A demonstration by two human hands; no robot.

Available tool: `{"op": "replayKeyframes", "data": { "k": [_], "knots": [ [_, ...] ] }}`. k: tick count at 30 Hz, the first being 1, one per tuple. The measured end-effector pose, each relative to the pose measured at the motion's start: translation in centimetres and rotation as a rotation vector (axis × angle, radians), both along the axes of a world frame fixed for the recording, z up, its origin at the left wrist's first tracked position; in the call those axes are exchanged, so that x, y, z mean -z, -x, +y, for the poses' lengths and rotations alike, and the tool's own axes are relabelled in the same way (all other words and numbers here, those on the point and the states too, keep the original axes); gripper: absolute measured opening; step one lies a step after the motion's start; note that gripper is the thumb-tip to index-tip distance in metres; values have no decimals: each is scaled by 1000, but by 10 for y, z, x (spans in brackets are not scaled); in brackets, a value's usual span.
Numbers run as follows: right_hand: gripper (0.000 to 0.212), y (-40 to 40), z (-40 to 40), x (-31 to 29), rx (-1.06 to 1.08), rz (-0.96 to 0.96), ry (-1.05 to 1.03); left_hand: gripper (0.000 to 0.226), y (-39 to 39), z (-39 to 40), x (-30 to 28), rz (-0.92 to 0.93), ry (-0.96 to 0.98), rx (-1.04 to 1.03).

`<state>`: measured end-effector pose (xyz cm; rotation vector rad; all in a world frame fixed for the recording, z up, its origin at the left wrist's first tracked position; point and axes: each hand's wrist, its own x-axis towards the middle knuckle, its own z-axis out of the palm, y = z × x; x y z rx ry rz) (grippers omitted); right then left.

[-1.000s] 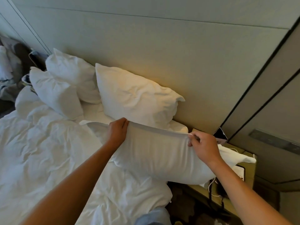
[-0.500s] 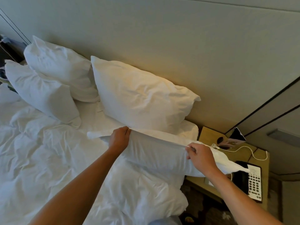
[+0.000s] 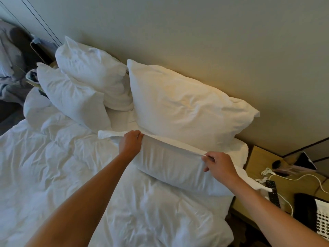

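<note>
Fingers of my left hand curl over the top seam of the soft white rectangular pillow. My right hand pinches that same seam further along, so both of my hands are clamped on it. The pillow rests on the rumpled white duvet at the bed's head. Its long axis runs upper left to lower right, along the wall, and its right corner overhangs the wooden bedside table. I count three other pillows behind it: one large white pillow and a stacked pair of white pillows to its left.
</note>
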<state>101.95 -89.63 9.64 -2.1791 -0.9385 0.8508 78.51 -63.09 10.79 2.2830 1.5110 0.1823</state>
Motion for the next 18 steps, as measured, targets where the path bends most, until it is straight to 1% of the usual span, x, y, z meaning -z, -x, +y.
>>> {"op": "replayKeyframes", "data": {
  "k": [2, 4, 7, 11, 15, 16, 17, 18],
  "knots": [
    [27, 15, 15, 4, -53, -9, 5, 35, 17, 6, 11, -11, 34, -87],
    [27, 27, 27, 4, -74, -3, -3, 34, 30, 15, 15, -40, 37, -132],
    [29, 38, 44, -3, -76, 1, -49, 34, 38, 36, 11, -50, 13, -114],
    [32, 43, 74, -21, -91, -33, -116, 34, 34, 75, -5, -82, -76, -116],
    [32, 35, 109, -24, -36, -82, -151, 25, 18, 108, -20, -146, -153, -140],
    [31, 33, 116, -21, -16, -83, -138, 25, 13, 111, -19, -140, -142, -150],
    [31, 30, 122, -16, -1, -82, -114, 31, 8, 108, -15, -134, -95, -170],
    [30, 28, 128, -10, 14, -82, -86, 43, 3, 99, -8, -131, -25, -196]
  ]
}}
